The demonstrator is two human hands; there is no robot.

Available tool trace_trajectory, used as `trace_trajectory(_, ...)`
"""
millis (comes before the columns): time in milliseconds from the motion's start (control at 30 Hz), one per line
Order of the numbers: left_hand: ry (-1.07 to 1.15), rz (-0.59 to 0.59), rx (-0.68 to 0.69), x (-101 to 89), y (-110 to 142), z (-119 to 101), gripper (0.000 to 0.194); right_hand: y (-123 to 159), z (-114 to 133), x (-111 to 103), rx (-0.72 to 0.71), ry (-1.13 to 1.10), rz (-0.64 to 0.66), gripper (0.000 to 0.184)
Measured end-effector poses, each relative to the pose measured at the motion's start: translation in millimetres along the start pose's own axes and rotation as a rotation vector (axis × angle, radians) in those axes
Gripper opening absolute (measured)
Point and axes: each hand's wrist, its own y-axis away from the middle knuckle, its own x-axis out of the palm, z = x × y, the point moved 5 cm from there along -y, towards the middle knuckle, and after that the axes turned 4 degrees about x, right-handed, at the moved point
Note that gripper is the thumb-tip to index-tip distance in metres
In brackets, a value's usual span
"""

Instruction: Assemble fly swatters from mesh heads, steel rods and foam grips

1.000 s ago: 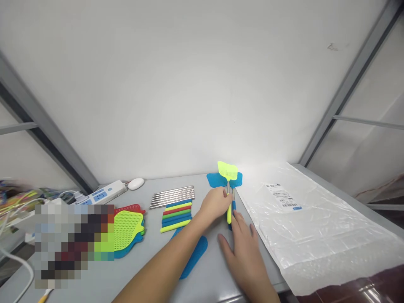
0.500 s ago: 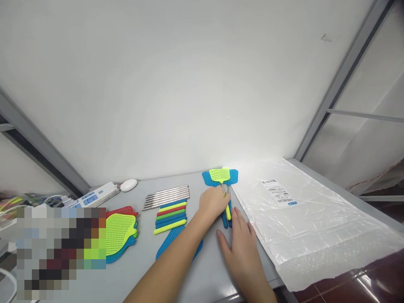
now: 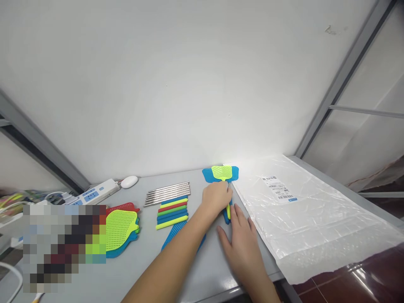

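Observation:
My left hand [image 3: 217, 195] is closed around the upper part of a yellow-green fly swatter [image 3: 221, 172], covering much of its shaft. This swatter lies over blue fly swatters [image 3: 208, 175], whose heads show on both sides of it. Below the left hand, a yellow-green handle [image 3: 228, 211] and a blue handle [image 3: 226, 216] stick out. My right hand [image 3: 242, 237] rests palm down with fingers apart, its fingertips beside the handle ends. Under my left forearm, another blue swatter head [image 3: 174, 232] is partly hidden.
Left of the hands lie metal rods [image 3: 167, 193] and a row of coloured handles [image 3: 172, 214]. A pile of swatter heads [image 3: 121, 229] is farther left, near a power strip [image 3: 97, 192] and a white oval object [image 3: 129, 182]. A labelled white plastic package [image 3: 303, 227] covers the right side.
My left hand has slid slightly up along the yellow-green swatter, now hiding more of the shafts below the heads. My right hand stays beside the handles. The view has shifted slightly.

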Motion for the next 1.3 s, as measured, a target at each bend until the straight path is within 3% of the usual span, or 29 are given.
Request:
trace_trajectory(200, 0.095, -0.023, 0.097, -63.6, 35, 23, 0.034, 1, 1, -3, -0.037, 0.008, -0.026, 0.058)
trace_trajectory(300, 0.111, -0.040, 0.100, -91.5, 71, 58, 0.036, 2, 3, -6, -0.108, 0.007, -0.072, 0.052)
trace_trajectory(400, 0.093, -0.110, 0.060, -106.5, 111, 101, 0.033, 6, 9, -8, -0.214, -0.007, -0.141, 0.045)
trace_trajectory(533, 0.022, -0.176, 0.009, -104.5, 153, 141, 0.027, 22, 35, 0, -0.462, -0.026, -0.076, 0.043)
trace_trajectory(700, -0.087, -0.180, 0.049, -87.1, 170, 145, 0.021, 42, 66, 17, -0.628, 0.026, 0.088, 0.042)
trace_trajectory(800, -0.128, -0.169, 0.096, -80.1, 170, 144, 0.019, 43, 68, 21, -0.618, 0.042, 0.119, 0.042)
trace_trajectory(1067, -0.149, -0.186, 0.136, -78.9, 174, 152, 0.018, 38, 58, 20, -0.510, 0.106, 0.010, 0.033)
trace_trajectory(1300, -0.144, -0.162, 0.155, -72.3, 170, 154, 0.022, 38, 61, 21, -0.433, 0.152, -0.005, 0.035)
